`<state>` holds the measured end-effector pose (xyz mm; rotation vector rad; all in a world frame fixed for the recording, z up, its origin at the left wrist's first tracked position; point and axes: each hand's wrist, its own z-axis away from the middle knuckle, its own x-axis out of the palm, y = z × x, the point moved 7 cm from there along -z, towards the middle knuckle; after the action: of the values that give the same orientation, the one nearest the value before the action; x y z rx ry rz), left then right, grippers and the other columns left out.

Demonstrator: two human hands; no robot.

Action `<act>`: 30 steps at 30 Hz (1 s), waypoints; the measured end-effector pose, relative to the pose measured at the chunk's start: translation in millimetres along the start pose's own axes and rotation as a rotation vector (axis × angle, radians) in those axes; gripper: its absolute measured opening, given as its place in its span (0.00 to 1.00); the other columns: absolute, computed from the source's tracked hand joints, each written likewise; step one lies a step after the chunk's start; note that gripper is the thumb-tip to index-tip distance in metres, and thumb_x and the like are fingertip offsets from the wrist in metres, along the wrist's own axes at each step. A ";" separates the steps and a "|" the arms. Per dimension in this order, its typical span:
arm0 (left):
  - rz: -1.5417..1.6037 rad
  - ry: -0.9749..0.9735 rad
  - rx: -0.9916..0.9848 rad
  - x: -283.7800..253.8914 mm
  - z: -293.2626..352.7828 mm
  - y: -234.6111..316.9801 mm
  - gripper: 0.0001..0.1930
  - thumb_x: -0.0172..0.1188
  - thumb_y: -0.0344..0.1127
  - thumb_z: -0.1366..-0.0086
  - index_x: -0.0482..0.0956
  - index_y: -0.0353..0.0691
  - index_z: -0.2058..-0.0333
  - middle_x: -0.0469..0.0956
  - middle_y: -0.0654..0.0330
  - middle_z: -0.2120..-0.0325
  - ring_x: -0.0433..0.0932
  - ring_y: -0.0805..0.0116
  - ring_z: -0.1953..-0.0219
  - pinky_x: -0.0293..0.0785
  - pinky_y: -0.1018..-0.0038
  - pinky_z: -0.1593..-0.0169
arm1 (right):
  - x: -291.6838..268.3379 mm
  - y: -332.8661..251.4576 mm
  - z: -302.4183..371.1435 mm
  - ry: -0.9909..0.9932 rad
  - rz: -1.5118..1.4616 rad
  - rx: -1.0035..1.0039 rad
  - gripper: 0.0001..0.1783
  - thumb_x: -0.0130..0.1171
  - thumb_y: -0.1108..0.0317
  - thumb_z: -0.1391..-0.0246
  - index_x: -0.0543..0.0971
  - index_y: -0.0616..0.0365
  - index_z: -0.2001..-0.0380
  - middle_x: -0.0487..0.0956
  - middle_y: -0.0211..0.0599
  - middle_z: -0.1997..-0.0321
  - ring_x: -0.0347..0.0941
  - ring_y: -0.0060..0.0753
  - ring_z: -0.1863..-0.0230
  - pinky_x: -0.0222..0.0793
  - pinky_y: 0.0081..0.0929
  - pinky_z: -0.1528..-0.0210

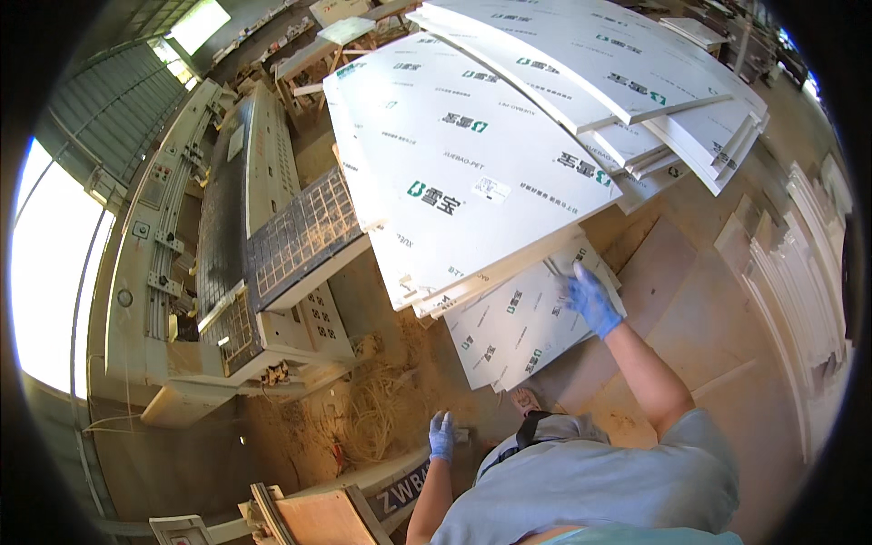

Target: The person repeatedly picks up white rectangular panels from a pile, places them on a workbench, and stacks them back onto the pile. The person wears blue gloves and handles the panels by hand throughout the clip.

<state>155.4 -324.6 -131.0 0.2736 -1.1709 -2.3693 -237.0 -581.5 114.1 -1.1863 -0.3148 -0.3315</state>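
My left hand (440, 434), in a blue glove, is low in front of me near a grey beam (377, 474), narrow with the fingertips pointing away; I cannot tell whether it holds anything. My right hand (590, 300), gloved too, reaches out ahead and to the right, fingers spread wide over the upper right part of a white printed panel (509, 320). I cannot tell whether they press on it.

This panel sits low, just beyond my feet, partly hidden beneath the overhanging stack of panels (472, 154). The long axis of its visible part runs slantwise from lower left to upper right, one corner pointing back toward me.

A tangle of pale strips (372, 418) lies on the floor to the left. The stack stretches away from me. Beyond the strips, a long machine (136, 300) runs up the left; upright panels (799, 282) line the right.
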 end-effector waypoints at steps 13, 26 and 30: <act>0.174 -0.112 0.100 35.0 25.3 67.0 0.20 0.61 0.40 0.36 0.68 0.48 0.48 0.74 0.67 0.69 0.72 0.77 0.75 0.73 0.76 0.73 | 35.2 -85.2 -52.3 0.343 -0.203 -0.205 0.34 0.66 0.50 0.53 0.64 0.41 0.44 0.72 0.32 0.52 0.71 0.28 0.57 0.75 0.31 0.65; 0.190 -0.153 0.217 61.5 50.9 163.6 0.20 0.61 0.41 0.37 0.69 0.45 0.48 0.72 0.66 0.73 0.70 0.77 0.75 0.68 0.78 0.72 | -15.3 -120.6 -56.8 0.558 -0.216 -0.649 0.41 0.67 0.65 0.52 0.57 0.58 0.38 0.69 0.40 0.44 0.65 0.32 0.45 0.65 0.28 0.45; 0.160 -0.241 0.353 86.0 52.9 219.7 0.23 0.60 0.43 0.36 0.67 0.44 0.46 0.72 0.65 0.69 0.66 0.78 0.75 0.64 0.78 0.72 | -10.4 -126.6 -50.9 0.553 -0.154 -0.812 0.40 0.66 0.68 0.50 0.56 0.60 0.38 0.67 0.41 0.43 0.64 0.32 0.43 0.61 0.28 0.40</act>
<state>133.5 -445.0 77.5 0.0054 -1.6609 -2.0897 -295.3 -671.2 199.5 -1.7956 0.2490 -0.9584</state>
